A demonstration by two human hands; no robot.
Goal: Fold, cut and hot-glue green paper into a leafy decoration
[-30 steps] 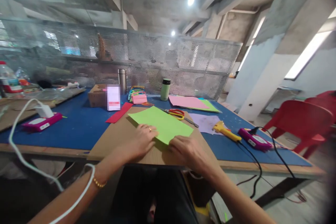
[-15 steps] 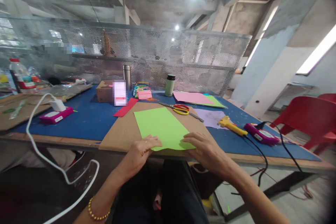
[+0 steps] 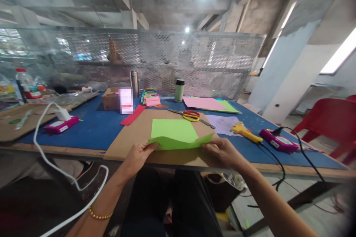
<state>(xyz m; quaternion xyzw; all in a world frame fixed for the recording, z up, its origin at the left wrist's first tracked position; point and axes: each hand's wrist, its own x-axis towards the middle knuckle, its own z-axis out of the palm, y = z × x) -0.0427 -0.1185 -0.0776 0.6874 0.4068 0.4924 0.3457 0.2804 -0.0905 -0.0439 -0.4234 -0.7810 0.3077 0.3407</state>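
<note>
Over brown cardboard (image 3: 122, 144), green paper (image 3: 174, 130) spans between both hands' grip.

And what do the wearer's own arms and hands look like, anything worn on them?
Both the left hand and the right hand are ungloved, and no sleeves show on the forearms. A gold-coloured beaded bracelet circles the left forearm; none shows on the right. Any rings are too unclear to tell.

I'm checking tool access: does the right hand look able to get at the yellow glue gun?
Probably yes: the glue gun lies near the right hand, with nothing seen standing between, though the hand would likely release the green sheet first.
</note>
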